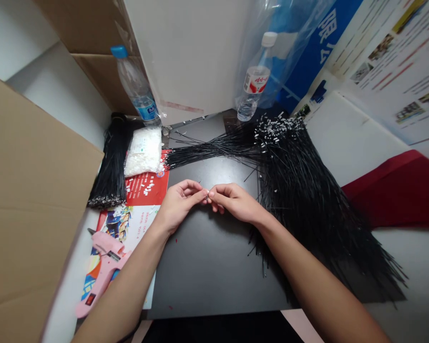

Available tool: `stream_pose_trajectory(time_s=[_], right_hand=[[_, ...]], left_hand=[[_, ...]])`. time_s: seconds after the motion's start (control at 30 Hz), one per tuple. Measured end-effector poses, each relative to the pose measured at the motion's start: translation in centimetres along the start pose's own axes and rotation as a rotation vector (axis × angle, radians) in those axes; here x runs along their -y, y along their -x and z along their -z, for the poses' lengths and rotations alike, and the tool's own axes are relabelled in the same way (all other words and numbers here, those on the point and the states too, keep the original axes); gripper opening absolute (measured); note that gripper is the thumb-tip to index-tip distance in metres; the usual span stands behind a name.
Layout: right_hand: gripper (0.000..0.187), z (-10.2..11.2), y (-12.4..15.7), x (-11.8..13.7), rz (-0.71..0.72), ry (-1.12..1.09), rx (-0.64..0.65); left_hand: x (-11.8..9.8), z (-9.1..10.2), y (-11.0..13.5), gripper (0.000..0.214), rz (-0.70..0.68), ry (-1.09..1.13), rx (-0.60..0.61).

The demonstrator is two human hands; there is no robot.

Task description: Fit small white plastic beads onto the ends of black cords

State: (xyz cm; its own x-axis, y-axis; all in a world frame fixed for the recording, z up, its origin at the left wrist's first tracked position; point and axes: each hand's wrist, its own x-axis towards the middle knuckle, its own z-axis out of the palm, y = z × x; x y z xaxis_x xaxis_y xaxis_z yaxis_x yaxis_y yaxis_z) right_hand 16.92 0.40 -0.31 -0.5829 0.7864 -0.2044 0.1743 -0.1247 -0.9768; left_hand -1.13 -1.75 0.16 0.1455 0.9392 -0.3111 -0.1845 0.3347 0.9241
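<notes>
Above the dark tabletop [214,267], my left hand [182,200] and my right hand [232,202] meet fingertip to fingertip. Both are closed in a pinch on a tiny whitish piece [207,194], mostly covered by the fingers and too small to name. Beyond them lies a loose bundle of thin black cords [214,147] with small white ends. To the right spreads a large heap of the same black cords [307,190], white tips at its far end. A clear bag of small white pieces [144,151] lies at the left.
A pink glue gun [105,267] rests on a printed sheet [146,238] beside my left forearm. Farther left are another black cord bundle [110,162] and a cardboard panel [32,205]. Two plastic bottles, blue-capped [136,85] and white-capped [256,78], stand at the back. Dark red cloth [400,195] lies right.
</notes>
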Motion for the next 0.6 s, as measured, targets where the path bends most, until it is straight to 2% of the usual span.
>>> stream_pose_trajectory(time_s=[0.1,0.27,0.4,0.6], right_hand=[[0.034,-0.4,0.0,0.0,0.029,0.019,-0.057],[0.031,-0.9,-0.2,0.0,0.048,0.006,-0.094],[0.03,-1.0,-0.1,0.2,0.065,0.056,-0.12],[0.022,-1.1,0.3,0.3,0.078,0.235,-0.245]], left_hand=[[0.1,-0.4,0.0,0.036,-0.069,-0.042,-0.06],[0.3,-0.6,-0.1,0.036,-0.144,-0.09,-0.088],[0.4,-0.4,-0.2,0.037,-0.096,-0.075,-0.09],[0.4,-0.4,-0.1,0.039,-0.053,0.007,-0.086]])
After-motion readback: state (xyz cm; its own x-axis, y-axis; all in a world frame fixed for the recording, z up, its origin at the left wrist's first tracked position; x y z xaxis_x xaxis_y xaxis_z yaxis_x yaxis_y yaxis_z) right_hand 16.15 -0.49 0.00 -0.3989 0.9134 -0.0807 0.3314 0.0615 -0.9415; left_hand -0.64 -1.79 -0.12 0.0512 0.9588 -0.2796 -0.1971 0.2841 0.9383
